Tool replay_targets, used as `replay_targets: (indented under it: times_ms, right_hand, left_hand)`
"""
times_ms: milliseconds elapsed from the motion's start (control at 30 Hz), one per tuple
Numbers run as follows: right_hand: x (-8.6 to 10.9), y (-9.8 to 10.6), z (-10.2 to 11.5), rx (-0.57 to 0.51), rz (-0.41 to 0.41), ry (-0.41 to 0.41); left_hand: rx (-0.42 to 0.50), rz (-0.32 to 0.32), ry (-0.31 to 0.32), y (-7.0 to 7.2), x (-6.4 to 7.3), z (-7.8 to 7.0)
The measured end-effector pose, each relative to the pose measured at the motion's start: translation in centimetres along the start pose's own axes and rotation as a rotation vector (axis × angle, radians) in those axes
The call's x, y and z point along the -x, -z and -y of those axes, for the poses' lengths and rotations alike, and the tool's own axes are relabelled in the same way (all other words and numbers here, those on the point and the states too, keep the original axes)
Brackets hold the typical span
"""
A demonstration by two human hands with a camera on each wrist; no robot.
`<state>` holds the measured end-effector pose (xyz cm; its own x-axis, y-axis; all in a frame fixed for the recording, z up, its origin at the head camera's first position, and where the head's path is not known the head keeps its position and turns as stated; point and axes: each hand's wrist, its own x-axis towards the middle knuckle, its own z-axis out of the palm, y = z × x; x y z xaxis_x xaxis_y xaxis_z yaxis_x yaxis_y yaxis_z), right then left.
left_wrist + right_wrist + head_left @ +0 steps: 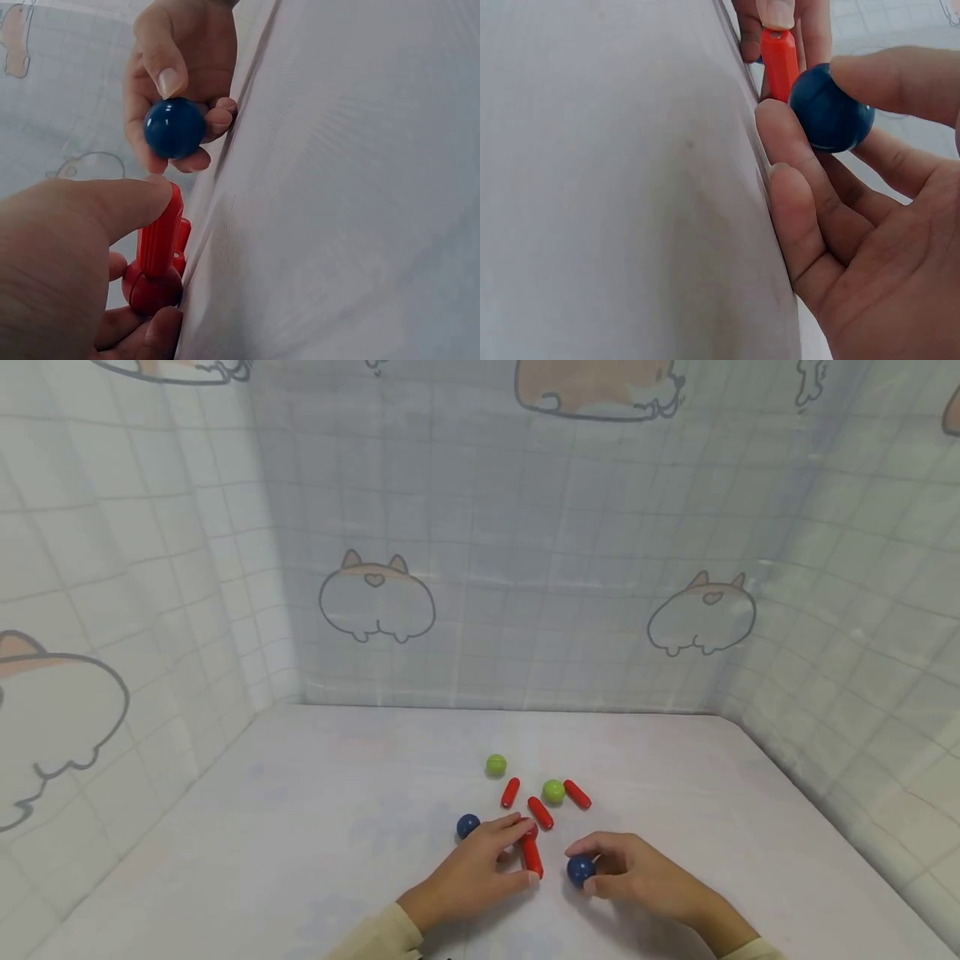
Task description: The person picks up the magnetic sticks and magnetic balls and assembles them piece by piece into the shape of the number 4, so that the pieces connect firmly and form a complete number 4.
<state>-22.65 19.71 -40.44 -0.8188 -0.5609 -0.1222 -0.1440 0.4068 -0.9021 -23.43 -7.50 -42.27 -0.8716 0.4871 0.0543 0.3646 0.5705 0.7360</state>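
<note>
Way over on the left of the clutter on the bench [300, 827], a loose blue ball [467, 824] peeks out just beyond the left hand [474, 874]. The rear green ball [496, 765] sits well past the fingers, leftmost red stick [510, 792] angled in front of it. Left hand has a pinch going: thumb at the near end of the held red stick [532, 857], other fingertips on the red ball [532, 829] at its far end. Those two look to be touching, can't tell if they're actually fixed together. Next along, the middle red stick [540, 812] lies just past the red ball, then the front green ball [553, 791] with the rightmost red stick [577, 794] right beside it.

What it all hangs on imo: the held red stick's long axis runs front to back, far end leaning a touch left, and the held blue ball [580, 870] is just right of its near end, not touching in the head view. Right hand [637, 874] has that ball gripped between thumb and fingers, but the left thumb is nearer the stick's end
</note>
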Motion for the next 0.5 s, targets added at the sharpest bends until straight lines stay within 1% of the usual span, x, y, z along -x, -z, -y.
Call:
replay_targets:
  times_ms: [133, 333, 500]
  right_hand:
    - [-0.26, -0.16, 0.18, 0.008, 0.004, 0.004]
    - [-0.23, -0.23, 0.30, -0.037, 0.024, 0.005]
    - [-0.23, -0.38, 0.32, -0.053, 0.030, -0.013]
  left_hand:
    - [-0.016, -0.012, -0.015, 0.03, -0.08, 0.07]
    - [-0.042, -0.027, -0.043, -0.22, -0.18, 0.20]
    - [-0.043, -0.031, -0.028, -0.32, 0.00, -0.11]
